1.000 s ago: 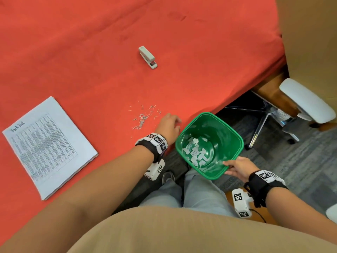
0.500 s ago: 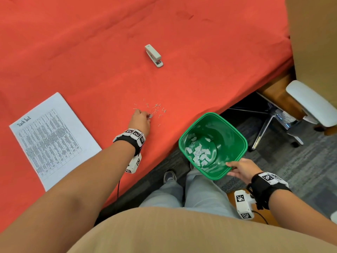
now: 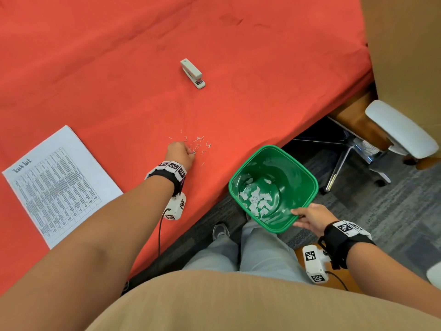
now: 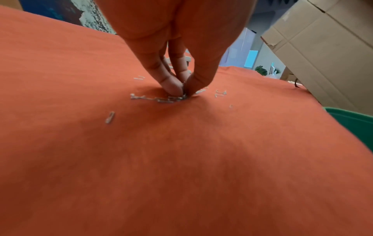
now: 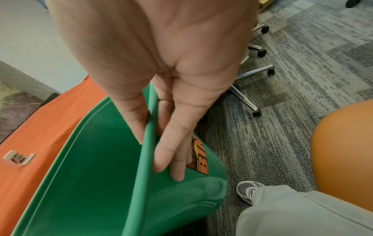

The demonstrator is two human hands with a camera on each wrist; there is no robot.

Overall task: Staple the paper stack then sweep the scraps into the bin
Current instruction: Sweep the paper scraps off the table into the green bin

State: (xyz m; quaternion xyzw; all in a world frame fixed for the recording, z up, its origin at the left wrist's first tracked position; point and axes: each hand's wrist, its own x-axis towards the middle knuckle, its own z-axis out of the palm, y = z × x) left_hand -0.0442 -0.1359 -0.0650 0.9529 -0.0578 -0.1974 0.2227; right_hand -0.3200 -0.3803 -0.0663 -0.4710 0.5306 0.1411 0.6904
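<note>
"Task list" heading on paper stack [image 3: 57, 185]

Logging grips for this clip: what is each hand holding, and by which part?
Left hand pinches loose staples at its fingertips on the cloth. Right hand holds the green bin by its rim.

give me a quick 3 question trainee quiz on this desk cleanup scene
1. True or false: the stapler lies on the paper stack.
2. What is the left hand pinching? A) loose staples B) a pen C) a coin
3. Fill in: the right hand holds the green bin by its ____.

Key:
1. False; it lies apart on the red cloth.
2. A.
3. Rim; paper scraps lie inside.
</note>
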